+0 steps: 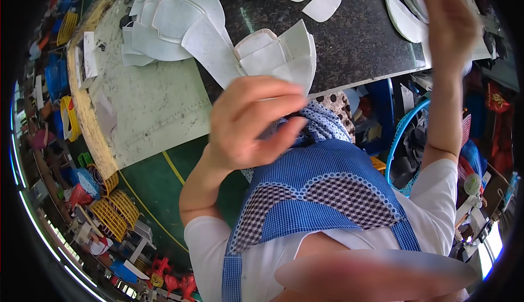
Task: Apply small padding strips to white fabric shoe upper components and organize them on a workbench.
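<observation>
My left hand point(254, 124) makes a wide C near flat, rounded white pieces point(266, 60) on the speckled black worktop point(357, 45). I can't tell whether my right hand point(452, 37) grips.

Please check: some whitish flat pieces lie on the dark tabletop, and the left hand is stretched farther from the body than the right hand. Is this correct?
No: in the head view, the right hand is stretched farther out, while the left hand is closer to the body. Some whitish flat pieces do lie on the dark tabletop.
</observation>
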Demonstrator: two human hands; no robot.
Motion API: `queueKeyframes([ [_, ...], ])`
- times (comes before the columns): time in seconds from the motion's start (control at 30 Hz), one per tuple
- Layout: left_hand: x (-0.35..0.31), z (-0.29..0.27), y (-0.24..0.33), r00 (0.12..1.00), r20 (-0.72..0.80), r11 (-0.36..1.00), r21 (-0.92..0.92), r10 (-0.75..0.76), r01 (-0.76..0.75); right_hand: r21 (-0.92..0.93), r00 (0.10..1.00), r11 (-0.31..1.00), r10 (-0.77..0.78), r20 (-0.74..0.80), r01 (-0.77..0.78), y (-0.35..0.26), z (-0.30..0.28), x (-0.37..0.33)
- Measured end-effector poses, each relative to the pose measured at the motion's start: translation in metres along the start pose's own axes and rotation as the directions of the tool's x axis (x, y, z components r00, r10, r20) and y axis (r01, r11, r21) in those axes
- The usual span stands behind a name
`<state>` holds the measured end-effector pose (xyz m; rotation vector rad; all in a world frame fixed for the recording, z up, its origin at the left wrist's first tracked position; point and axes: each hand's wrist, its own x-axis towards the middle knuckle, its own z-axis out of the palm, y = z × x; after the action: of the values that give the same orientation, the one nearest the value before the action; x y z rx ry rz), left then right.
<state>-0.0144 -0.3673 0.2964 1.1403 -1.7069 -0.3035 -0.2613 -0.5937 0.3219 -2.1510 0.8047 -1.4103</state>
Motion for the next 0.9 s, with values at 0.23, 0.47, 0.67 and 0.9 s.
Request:
queueKeyframes([
  [0.23, 0.036, 0.001, -0.016, 0.9, -0.28, 0.854, -0.494, -0.334, 0.162, 0.734, 0.864, 0.48, 0.115, 0.49, -0.48, -0.106, 0.111, -0.026],
  [0.47, 0.035, 0.005, -0.008, 0.839, -0.307, 0.821, -0.511, -0.449, 0.253, 0.435, 0.935, 0.898, -0.096, 0.34, -0.066, -0.091, 0.118, -0.035],
  [0.67, 0.044, 0.002, -0.008, 0.787, -0.249, 0.736, -0.583, -0.564, 0.343, 0.358, 0.948, 0.934, -0.124, 0.292, 0.012, -0.095, 0.119, -0.034],
  [0.9, 0.051, 0.004, -0.024, 0.775, -0.139, 0.606, -0.712, -0.616, 0.355, 0.3, 0.94, 0.954, -0.073, 0.333, -0.032, -0.088, 0.118, -0.027],
])
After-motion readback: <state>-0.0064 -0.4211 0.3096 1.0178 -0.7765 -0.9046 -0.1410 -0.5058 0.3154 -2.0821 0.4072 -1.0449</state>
